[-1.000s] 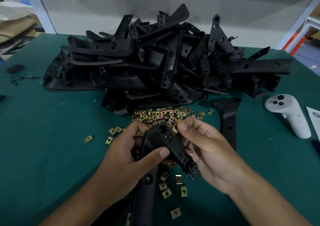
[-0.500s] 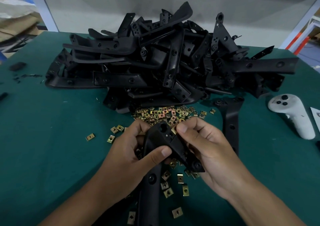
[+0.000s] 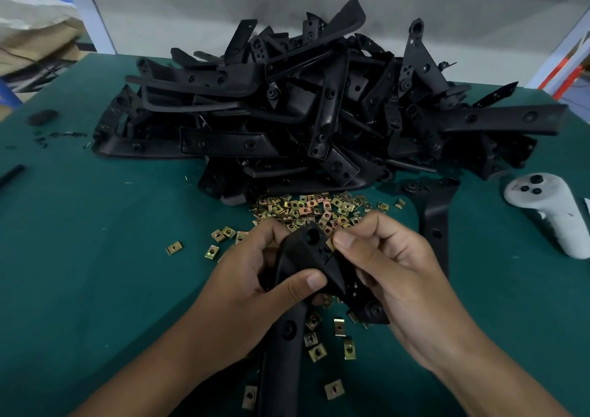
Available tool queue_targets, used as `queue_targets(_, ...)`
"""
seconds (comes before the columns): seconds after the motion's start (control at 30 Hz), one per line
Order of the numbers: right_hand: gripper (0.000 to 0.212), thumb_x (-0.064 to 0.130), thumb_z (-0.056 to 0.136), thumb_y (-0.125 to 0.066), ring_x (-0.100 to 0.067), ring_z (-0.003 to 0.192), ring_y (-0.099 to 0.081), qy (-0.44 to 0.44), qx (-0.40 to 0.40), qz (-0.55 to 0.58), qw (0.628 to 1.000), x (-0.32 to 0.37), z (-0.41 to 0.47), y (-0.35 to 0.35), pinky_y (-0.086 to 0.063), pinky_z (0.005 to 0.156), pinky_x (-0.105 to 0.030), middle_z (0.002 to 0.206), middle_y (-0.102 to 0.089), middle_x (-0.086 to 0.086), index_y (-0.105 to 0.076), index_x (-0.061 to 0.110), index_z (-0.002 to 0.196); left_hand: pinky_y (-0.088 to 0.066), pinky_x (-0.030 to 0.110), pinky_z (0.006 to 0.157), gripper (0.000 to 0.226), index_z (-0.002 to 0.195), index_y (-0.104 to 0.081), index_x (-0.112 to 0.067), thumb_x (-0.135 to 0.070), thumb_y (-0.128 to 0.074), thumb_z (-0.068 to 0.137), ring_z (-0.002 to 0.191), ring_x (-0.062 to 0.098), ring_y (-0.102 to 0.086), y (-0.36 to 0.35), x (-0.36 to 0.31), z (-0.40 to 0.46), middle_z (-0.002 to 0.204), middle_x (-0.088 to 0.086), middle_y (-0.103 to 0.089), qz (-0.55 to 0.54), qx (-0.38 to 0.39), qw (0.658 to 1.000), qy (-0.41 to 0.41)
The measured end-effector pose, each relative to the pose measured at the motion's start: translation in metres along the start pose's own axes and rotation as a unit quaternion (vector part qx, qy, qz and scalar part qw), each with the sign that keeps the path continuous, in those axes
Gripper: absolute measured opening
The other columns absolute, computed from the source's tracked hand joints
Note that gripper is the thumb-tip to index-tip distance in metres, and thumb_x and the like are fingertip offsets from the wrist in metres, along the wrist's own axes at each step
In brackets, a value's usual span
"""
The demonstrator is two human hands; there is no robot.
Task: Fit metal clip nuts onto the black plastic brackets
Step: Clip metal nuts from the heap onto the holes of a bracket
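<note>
Left hand [image 3: 255,282] clenched round the black bracket [image 3: 306,257], thumb across its front, holding it up over the bench [image 3: 79,273] at centre. Right hand [image 3: 392,276] grip pinches a clip nut [image 3: 329,243] against the bracket's upper edge, at 3 o'clock from the big hole. Versus a second ago: bracket tilted a bit more upright, right thumb slid up onto the nut, fingers curled tighter. Looks like the nut is being pressed home, not seated yet; can't tell how far on. Loose clip nuts [image 3: 306,207] at 12 o'clock from the hands, unchanged, more scattered at 6. Bracket pile [image 3: 303,107] behind, white controller [image 3: 549,209] at 2 o'clock, both unmoved.
</note>
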State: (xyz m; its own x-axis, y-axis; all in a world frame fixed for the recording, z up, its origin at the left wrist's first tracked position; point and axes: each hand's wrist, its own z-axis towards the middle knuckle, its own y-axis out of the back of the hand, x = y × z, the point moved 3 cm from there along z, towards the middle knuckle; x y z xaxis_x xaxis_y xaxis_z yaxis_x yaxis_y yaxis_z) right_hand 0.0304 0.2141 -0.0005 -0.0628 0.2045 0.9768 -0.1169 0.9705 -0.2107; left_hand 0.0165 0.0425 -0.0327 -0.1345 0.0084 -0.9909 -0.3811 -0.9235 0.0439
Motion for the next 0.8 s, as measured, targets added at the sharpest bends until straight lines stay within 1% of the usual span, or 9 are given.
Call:
queue_targets(0.13, 0.014, 0.019, 0.089, -0.065, -0.003, 0.063, -0.06, 0.044, 0.009, -0.021, 0.999, 0.002, -0.002, -0.001, -0.05, 0.06, -0.015, 0.066, -0.063, 0.012, -0.066, 0.019, 0.074, -0.054, 0.022, 0.06, 0.029, 0.091, -0.054, -0.027, -0.047, -0.074, 0.084, 0.072, 0.015, -0.073, 0.0, -0.001, 0.001, 0.082, 0.003, -0.076, 0.022, -0.001, 1.0, -0.007)
queue_targets(0.23, 0.017, 0.023, 0.092, -0.065, -0.008, 0.069, -0.065, 0.068, 0.015, -0.056, 0.996, 0.003, -0.003, -0.001, -0.051, 0.062, -0.016, 0.077, -0.069, 0.002, -0.066, 0.013, 0.078, -0.054, 0.026, 0.06, 0.029, 0.09, -0.053, -0.029, -0.049, -0.073, 0.084, 0.072, 0.016, -0.073, 0.001, 0.0, 0.001, 0.081, 0.004, -0.075, 0.027, -0.004, 1.0, -0.007)
queue_targets(0.37, 0.021, 0.028, 0.095, -0.059, -0.014, 0.077, -0.071, 0.062, 0.026, -0.066, 0.996, 0.002, -0.002, 0.0, -0.055, 0.066, -0.021, 0.09, -0.074, -0.004, -0.068, 0.015, 0.08, -0.056, 0.042, 0.061, 0.034, 0.089, -0.051, -0.031, -0.057, -0.073, 0.083, 0.074, 0.019, -0.072, -0.001, 0.0, 0.0, 0.082, 0.004, -0.075, 0.026, 0.001, 1.0, -0.012)
queue_targets(0.43, 0.025, 0.03, 0.096, -0.052, -0.016, 0.075, -0.07, -0.009, 0.029, 0.003, 1.0, -0.002, 0.002, 0.0, -0.056, 0.065, -0.024, 0.088, -0.073, -0.003, -0.071, 0.018, 0.084, -0.057, 0.04, 0.062, 0.032, 0.091, -0.053, -0.032, -0.056, -0.073, 0.084, 0.076, 0.022, -0.072, -0.002, 0.0, 0.001, 0.084, 0.005, -0.075, 0.013, -0.01, 1.0, -0.021)
queue_targets(0.5, 0.026, 0.027, 0.092, -0.047, -0.014, 0.074, -0.066, -0.091, 0.008, 0.162, 0.983, -0.007, 0.01, 0.007, -0.054, 0.066, -0.027, 0.089, -0.069, -0.002, -0.071, 0.015, 0.093, -0.058, 0.033, 0.062, 0.029, 0.095, -0.056, -0.032, -0.054, -0.073, 0.085, 0.079, 0.024, -0.073, -0.002, -0.001, 0.001, 0.087, 0.008, -0.075, -0.016, -0.029, 0.999, -0.032)
queue_targets(0.57, 0.024, 0.018, 0.086, -0.047, -0.014, 0.077, -0.062, -0.145, -0.06, 0.349, 0.924, -0.008, 0.019, 0.02, -0.049, 0.07, -0.027, 0.097, -0.066, -0.004, -0.065, 0.012, 0.102, -0.057, 0.026, 0.064, 0.032, 0.098, -0.057, -0.029, -0.053, -0.073, 0.085, 0.081, 0.022, -0.074, 0.001, -0.003, 0.0, 0.089, 0.008, -0.076, -0.032, -0.053, 0.997, -0.043)
queue_targets(0.63, 0.029, 0.01, 0.084, -0.045, -0.023, 0.093, -0.066, -0.174, -0.105, 0.471, 0.859, -0.006, 0.022, 0.029, -0.053, 0.081, -0.035, 0.113, -0.066, -0.013, -0.059, 0.005, 0.109, -0.057, 0.025, 0.064, 0.036, 0.099, -0.058, -0.027, -0.057, -0.072, 0.084, 0.08, 0.02, -0.074, 0.005, -0.004, -0.001, 0.089, 0.007, -0.075, -0.024, -0.084, 0.995, -0.051)
queue_targets(0.7, 0.036, -0.003, 0.079, -0.044, -0.031, 0.107, -0.067, -0.189, -0.088, 0.488, 0.848, -0.006, 0.021, 0.029, -0.057, 0.093, -0.045, 0.123, -0.064, -0.021, -0.058, 0.0, 0.112, -0.056, 0.023, 0.063, 0.035, 0.099, -0.059, -0.025, -0.055, -0.071, 0.086, 0.078, 0.02, -0.073, 0.008, -0.006, 0.0, 0.087, 0.007, -0.074, -0.022, -0.105, 0.992, -0.066)
queue_targets(0.8, 0.049, -0.018, 0.072, -0.043, -0.032, 0.114, -0.068, -0.188, -0.035, 0.404, 0.895, -0.008, 0.02, 0.02, -0.054, 0.097, -0.046, 0.126, -0.065, -0.026, -0.057, -0.002, 0.116, -0.057, 0.025, 0.066, 0.029, 0.098, -0.06, -0.028, -0.053, -0.07, 0.087, 0.079, 0.022, -0.073, 0.009, -0.007, 0.001, 0.086, 0.009, -0.075, -0.024, -0.12, 0.989, -0.078)
